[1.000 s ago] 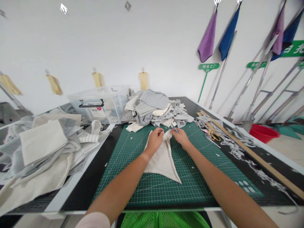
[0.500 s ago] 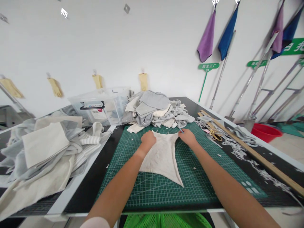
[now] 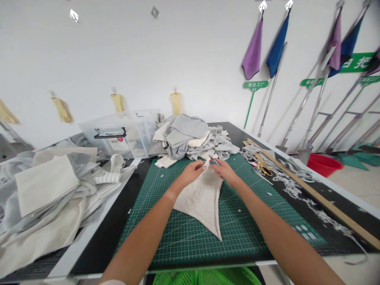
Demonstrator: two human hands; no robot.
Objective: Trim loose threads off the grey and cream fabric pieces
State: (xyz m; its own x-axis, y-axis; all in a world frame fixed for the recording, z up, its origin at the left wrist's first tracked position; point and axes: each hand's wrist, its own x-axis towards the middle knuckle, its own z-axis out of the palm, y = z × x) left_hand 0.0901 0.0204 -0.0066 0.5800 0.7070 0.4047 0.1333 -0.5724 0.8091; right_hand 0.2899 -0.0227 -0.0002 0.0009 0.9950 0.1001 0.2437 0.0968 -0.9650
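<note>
A cream cloth piece (image 3: 200, 198) with curved-in sides and a stitched edge lies on the green cutting mat (image 3: 175, 241), its pointed corner towards me. At its far edge, my left hand (image 3: 194, 171) pinches the gathered fabric. Close beside it, my right hand (image 3: 223, 170) is closed around a slim tool with blue on it (image 3: 215, 161) and a thin, metallic-looking tip. The tip points at the fabric by my left fingers. Whether it is thread snips or another tool I cannot tell.
Grey and cream cloth piles lie behind the mat (image 3: 190, 134) and at left (image 3: 47, 186), near a clear plastic box (image 3: 133, 138). Right of the mat are gold-handled scissors (image 3: 265, 170), white scraps (image 3: 292, 188) and a long wooden strip (image 3: 314, 192). A green mesh basket (image 3: 208, 277) sits below the table edge.
My hands have come together at the cloth's far edge, which was stretched between them before. The fabric there is now bunched up, and the tool tip has moved left to it.
</note>
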